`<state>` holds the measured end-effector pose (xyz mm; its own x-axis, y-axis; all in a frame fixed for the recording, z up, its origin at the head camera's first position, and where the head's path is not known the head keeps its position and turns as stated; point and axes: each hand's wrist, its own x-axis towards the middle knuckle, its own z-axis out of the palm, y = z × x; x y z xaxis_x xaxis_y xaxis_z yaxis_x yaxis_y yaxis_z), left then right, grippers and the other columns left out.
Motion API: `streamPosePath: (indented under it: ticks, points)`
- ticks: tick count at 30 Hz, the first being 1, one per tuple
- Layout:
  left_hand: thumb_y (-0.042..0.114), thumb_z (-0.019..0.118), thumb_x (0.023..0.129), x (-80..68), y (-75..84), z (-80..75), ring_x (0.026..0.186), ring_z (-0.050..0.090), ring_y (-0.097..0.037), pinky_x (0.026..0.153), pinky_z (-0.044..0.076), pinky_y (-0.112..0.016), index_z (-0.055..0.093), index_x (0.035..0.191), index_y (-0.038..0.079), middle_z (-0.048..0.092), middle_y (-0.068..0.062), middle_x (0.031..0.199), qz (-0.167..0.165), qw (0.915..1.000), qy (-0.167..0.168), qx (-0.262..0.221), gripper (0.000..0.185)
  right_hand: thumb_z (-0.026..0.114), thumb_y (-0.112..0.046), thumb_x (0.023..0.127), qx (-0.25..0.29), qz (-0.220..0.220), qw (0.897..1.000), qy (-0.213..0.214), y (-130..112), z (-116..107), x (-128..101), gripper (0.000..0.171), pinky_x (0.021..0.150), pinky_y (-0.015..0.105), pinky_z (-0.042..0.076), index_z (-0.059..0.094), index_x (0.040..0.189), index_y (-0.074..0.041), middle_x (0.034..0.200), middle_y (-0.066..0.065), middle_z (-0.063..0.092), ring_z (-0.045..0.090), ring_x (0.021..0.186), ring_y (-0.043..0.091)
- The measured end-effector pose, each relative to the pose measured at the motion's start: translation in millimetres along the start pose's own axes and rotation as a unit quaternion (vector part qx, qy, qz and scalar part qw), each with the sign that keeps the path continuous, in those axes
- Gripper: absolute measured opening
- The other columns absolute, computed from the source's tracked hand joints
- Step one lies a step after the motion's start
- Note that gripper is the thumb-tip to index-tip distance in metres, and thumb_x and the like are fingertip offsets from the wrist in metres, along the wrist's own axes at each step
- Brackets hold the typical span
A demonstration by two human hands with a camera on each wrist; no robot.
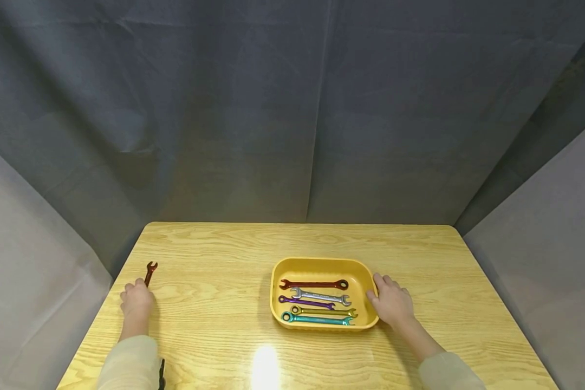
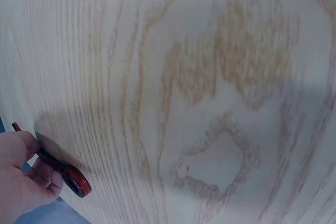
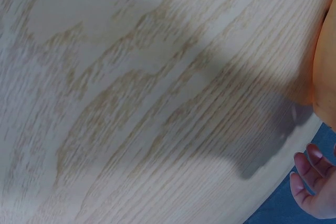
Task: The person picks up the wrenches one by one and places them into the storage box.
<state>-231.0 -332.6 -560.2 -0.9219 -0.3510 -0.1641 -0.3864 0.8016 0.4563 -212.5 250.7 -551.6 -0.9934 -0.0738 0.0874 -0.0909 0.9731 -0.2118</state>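
Left hand, fingers pinching the dark red wrench nr desk's left edge, shd lift it level; right hand, fingers relaxed apart, steadies yellow tray.

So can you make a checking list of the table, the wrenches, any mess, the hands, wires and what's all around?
Surface: light wooden table, with a glare spot near the front edge.
Job's things: dark red wrench at the table's left edge; yellow tray holding five wrenches, red, silver, purple, gold and teal.
Clutter: nothing seen.
Hands: left hand grips the dark red wrench's handle; right hand rests against the tray's right side, fingers relaxed.
Cables: nothing seen.
Surroundings: grey cloth backdrop behind and on both sides.
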Motion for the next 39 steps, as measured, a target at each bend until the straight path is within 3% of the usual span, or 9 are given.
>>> streamPosePath:
  ticks: [16, 23, 39]
  points:
    - [0.002, 0.040, 0.087, 1.8, -5.1, -3.1, 0.103, 0.030, -0.061, 0.077, 0.038, -0.063, 0.028, 0.122, -0.019, 0.030, -0.046, 0.110, -0.003, 0.9995, -0.029, -0.007, 0.042, 0.051, -0.029, 0.087, -0.002, -0.002, 1.000, 0.001, -0.6, -0.4, 0.7, 0.034, 0.069, 0.055, 0.043, 0.051, 0.111, -0.005, 0.102, 0.016, 0.056, 0.056, 0.086, 0.037]
    - [0.004, 0.041, 0.086, 0.7, -4.6, -3.9, 0.105, 0.030, -0.061, 0.079, 0.037, -0.063, 0.024, 0.123, -0.020, 0.030, -0.046, 0.111, -0.011, 0.9991, -0.038, -0.012, 0.047, 0.051, -0.030, 0.087, -0.003, -0.003, 1.000, 0.003, -1.0, -0.8, 0.3, 0.038, 0.072, 0.057, 0.043, 0.050, 0.115, -0.004, 0.106, 0.019, 0.056, 0.056, 0.090, 0.039]
    - [0.007, 0.047, 0.085, 1.1, -9.0, -0.9, 0.100, 0.035, -0.061, 0.071, 0.040, -0.063, 0.030, 0.118, -0.017, 0.035, -0.044, 0.109, -0.002, 0.9995, -0.031, -0.007, 0.045, 0.051, -0.030, 0.087, -0.005, -0.005, 1.000, 0.003, -0.2, -0.6, 0.2, 0.034, 0.066, 0.052, 0.044, 0.051, 0.110, -0.005, 0.100, 0.015, 0.056, 0.056, 0.082, 0.035]
